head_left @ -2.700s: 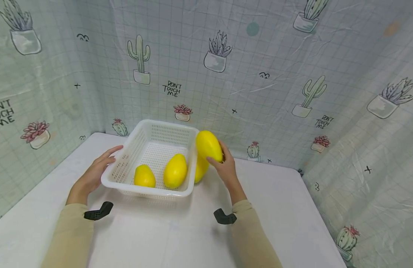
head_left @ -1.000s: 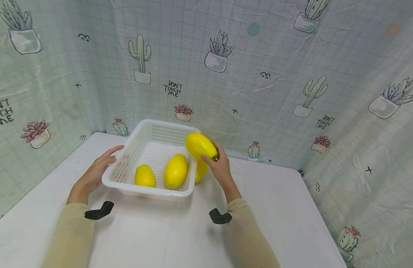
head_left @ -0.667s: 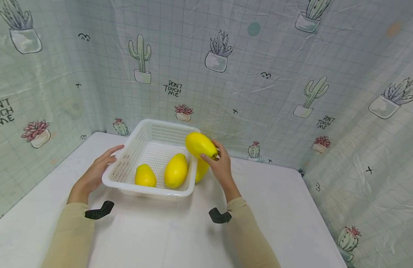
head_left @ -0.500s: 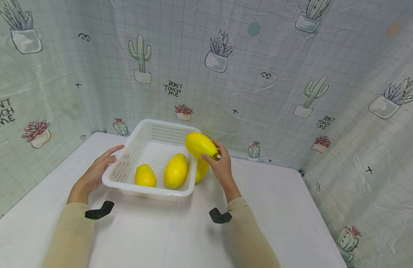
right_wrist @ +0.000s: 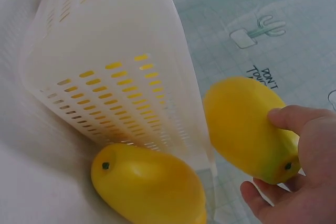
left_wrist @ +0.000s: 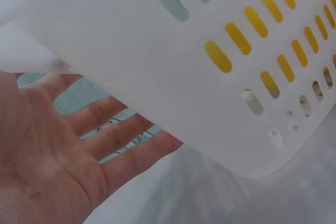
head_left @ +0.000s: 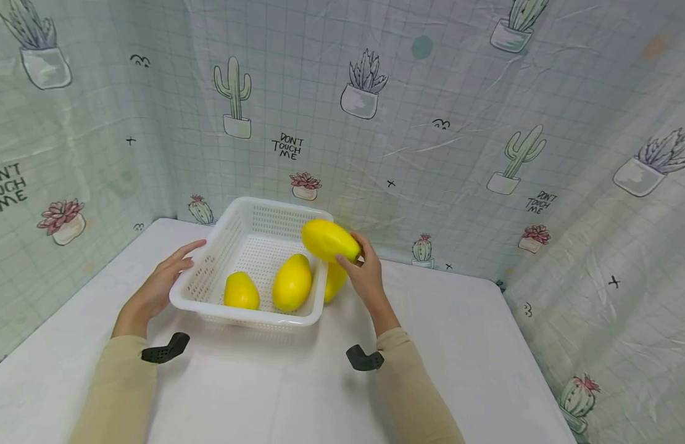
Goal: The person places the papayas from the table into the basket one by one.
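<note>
In the head view a white perforated plastic basket [head_left: 270,245] holds two yellow mangoes, one nearer its left [head_left: 241,291] and one by its right wall [head_left: 292,282]. My left hand [head_left: 156,287] lies against the basket's left side; its fingers [left_wrist: 134,156] are extended in the left wrist view. My right hand [head_left: 369,271] grips a third mango [head_left: 328,239] by its stem end, thumb on one side and fingers beneath. That mango is tilted over the basket's right rim. Another mango [right_wrist: 149,184] lies outside, beside the right wall, partly hidden in the head view.
The basket stands on a white-covered table [head_left: 298,382]. Behind and on both sides hangs a curtain [head_left: 409,154] printed with cacti. Each wrist carries a black device, one on the left [head_left: 166,348] and one on the right [head_left: 365,357].
My right hand has moved left with its mango, which has turned from steep to more level and now reaches over the basket's rim. The left hand and basket have stayed put.
</note>
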The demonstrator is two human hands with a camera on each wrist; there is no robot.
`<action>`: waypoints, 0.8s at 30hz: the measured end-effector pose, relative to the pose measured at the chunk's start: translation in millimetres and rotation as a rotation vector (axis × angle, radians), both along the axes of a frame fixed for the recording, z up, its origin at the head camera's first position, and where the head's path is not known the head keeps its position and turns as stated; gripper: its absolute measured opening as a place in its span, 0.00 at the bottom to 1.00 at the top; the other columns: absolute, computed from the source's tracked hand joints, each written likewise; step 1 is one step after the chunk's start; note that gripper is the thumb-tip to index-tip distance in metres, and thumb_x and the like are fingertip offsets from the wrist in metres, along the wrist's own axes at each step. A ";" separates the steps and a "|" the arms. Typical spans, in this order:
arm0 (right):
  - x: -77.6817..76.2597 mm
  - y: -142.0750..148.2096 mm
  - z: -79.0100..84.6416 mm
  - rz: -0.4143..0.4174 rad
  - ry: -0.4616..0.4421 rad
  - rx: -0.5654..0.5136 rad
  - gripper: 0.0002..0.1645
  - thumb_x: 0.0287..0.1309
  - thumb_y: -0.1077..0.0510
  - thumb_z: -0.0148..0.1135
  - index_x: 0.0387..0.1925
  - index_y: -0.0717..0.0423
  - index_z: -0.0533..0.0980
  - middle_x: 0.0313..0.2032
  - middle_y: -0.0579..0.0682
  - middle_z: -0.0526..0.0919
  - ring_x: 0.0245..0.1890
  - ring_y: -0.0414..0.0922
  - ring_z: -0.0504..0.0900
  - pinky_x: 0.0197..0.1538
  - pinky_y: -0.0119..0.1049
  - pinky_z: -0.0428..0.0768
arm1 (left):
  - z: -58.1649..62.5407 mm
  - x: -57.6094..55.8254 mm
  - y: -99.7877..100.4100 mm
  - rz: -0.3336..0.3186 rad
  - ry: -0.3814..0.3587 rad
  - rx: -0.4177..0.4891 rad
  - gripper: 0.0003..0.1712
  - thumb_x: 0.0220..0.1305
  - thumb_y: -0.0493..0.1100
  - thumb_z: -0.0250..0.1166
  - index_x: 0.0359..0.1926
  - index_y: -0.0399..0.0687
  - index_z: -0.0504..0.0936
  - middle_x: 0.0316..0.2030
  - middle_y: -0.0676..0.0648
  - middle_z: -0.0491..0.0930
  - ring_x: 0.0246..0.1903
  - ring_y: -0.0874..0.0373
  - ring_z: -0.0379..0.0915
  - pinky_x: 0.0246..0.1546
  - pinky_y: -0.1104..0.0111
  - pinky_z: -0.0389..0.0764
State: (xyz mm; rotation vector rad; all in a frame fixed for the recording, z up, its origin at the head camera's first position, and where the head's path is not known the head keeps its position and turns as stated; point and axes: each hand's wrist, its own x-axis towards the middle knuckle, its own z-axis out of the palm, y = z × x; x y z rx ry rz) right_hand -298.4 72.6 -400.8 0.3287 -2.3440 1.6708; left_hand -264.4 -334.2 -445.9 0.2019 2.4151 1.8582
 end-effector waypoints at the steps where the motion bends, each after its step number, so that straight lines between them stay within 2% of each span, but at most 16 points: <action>1: -0.3 -0.2 0.0 0.002 0.011 0.009 0.39 0.60 0.51 0.64 0.70 0.52 0.62 0.66 0.48 0.70 0.62 0.48 0.71 0.58 0.44 0.76 | 0.1 -0.2 0.1 0.000 0.000 0.000 0.31 0.75 0.60 0.39 0.75 0.74 0.47 0.76 0.43 0.46 0.57 0.66 0.63 0.48 0.75 0.78; 5: -0.4 -1.4 0.9 0.015 0.023 0.019 0.39 0.60 0.53 0.64 0.70 0.53 0.61 0.66 0.51 0.70 0.61 0.49 0.72 0.59 0.43 0.77 | 0.8 -0.3 0.6 -0.002 0.004 -0.001 0.31 0.75 0.60 0.39 0.75 0.74 0.47 0.76 0.43 0.46 0.55 0.69 0.63 0.48 0.76 0.78; 10: 0.1 -1.9 2.1 0.052 -0.011 -0.007 0.38 0.61 0.54 0.64 0.70 0.52 0.61 0.67 0.50 0.68 0.62 0.49 0.72 0.61 0.45 0.76 | 1.5 0.2 1.2 -0.004 0.002 0.001 0.31 0.75 0.59 0.39 0.76 0.71 0.46 0.76 0.42 0.46 0.55 0.70 0.64 0.48 0.76 0.78; 12: 0.3 -2.5 2.6 0.061 -0.028 -0.017 0.38 0.62 0.55 0.63 0.71 0.50 0.61 0.68 0.49 0.67 0.62 0.49 0.72 0.62 0.45 0.76 | 1.9 0.2 1.3 -0.001 -0.002 -0.001 0.32 0.75 0.59 0.39 0.76 0.71 0.46 0.76 0.42 0.46 0.57 0.66 0.64 0.48 0.74 0.79; 14: 0.1 -3.4 3.1 0.066 -0.035 -0.026 0.38 0.61 0.56 0.63 0.70 0.51 0.61 0.69 0.50 0.66 0.64 0.50 0.71 0.62 0.45 0.75 | 2.2 0.1 1.2 0.006 -0.006 -0.005 0.32 0.75 0.59 0.39 0.76 0.70 0.45 0.77 0.42 0.45 0.61 0.58 0.63 0.50 0.72 0.79; 18: 0.9 -6.0 5.4 0.066 -0.048 -0.046 0.36 0.60 0.58 0.64 0.69 0.51 0.64 0.68 0.51 0.67 0.66 0.51 0.69 0.64 0.48 0.74 | 2.6 -0.1 1.1 0.012 -0.017 -0.004 0.32 0.75 0.59 0.39 0.76 0.71 0.44 0.77 0.42 0.42 0.69 0.40 0.54 0.54 0.63 0.78; 20: 0.5 -6.6 5.7 0.060 -0.051 -0.052 0.34 0.60 0.59 0.64 0.67 0.52 0.66 0.68 0.50 0.69 0.67 0.51 0.68 0.65 0.49 0.73 | 2.7 -0.2 1.2 0.014 -0.023 0.000 0.32 0.75 0.59 0.39 0.76 0.72 0.44 0.77 0.42 0.41 0.70 0.36 0.50 0.55 0.60 0.77; 24: 0.0 -6.3 3.9 0.037 -0.046 -0.042 0.33 0.59 0.59 0.64 0.66 0.51 0.67 0.67 0.48 0.70 0.67 0.50 0.69 0.66 0.50 0.71 | 2.8 -0.2 1.7 0.015 -0.028 0.002 0.32 0.75 0.59 0.39 0.76 0.72 0.44 0.77 0.42 0.41 0.70 0.36 0.50 0.55 0.61 0.78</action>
